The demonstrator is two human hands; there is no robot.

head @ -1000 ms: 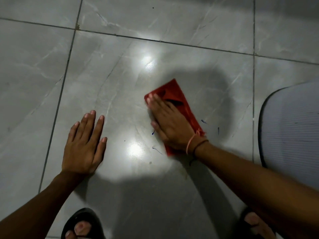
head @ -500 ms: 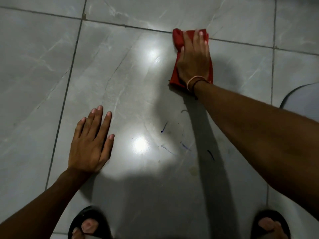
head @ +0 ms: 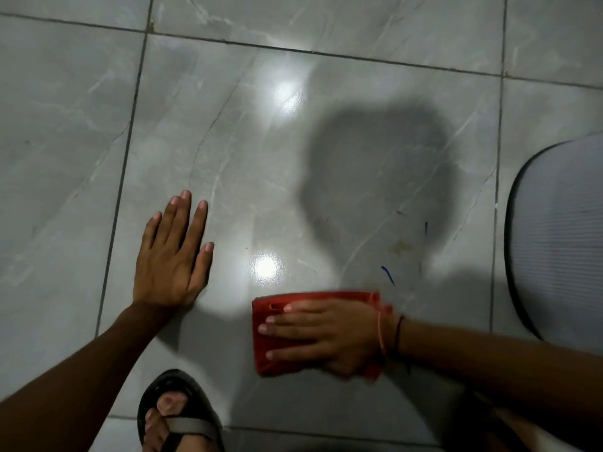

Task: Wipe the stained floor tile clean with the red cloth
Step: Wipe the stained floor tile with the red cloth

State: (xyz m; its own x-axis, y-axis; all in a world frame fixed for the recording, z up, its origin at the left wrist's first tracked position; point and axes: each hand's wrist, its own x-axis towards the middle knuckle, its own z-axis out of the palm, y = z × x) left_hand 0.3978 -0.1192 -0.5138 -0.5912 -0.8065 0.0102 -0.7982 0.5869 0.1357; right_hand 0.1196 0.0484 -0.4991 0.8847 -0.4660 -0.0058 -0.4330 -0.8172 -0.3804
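Head view: the red cloth (head: 313, 334) lies folded flat on the stained floor tile (head: 248, 164), at 6 o'clock of the tile. The right hand (head: 326, 334) presses it down, palm flat, fingers extended toward 9 o'clock. The left hand (head: 173, 256) rests spread on the tile at 9 o'clock, bracing. Blue marks (head: 387, 275) remain just beyond the cloth at 1 o'clock. Judgement: the cloth is light, soft and slides readily on glossy tile; hold by flat palm pressure at its centre.
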